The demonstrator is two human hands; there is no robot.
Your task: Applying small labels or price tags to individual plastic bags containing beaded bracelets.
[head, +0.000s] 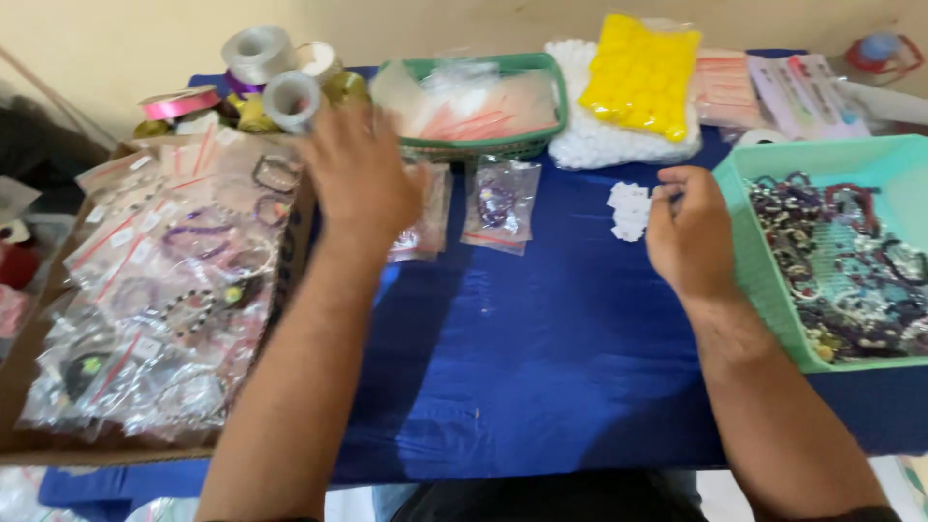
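Reaching over the far left part of the table, the left hand hovers with its fingers spread and loose, grasping nothing; it hangs above a clear packet that lies flat on the blue cloth just beside the cardboard box. Whether the palm touches that packet cannot be told, since the hand covers most of it. A second clear packet with a purple bracelet lies just to the right of the first, apart from the hand.

The right hand is curled near the table's right side, its fingertips pinched on a small white tag at the edge of a little heap of white tags on the cloth. The hand's back is touching or just beside the left wall of the teal tray, which is filled with beaded bracelets.

The cardboard box at the left edge holds many bagged bracelets. Along the far edge stand ribbon spools, a green basket of empty clear bags, a bag of white pieces and a yellow bag resting on it.
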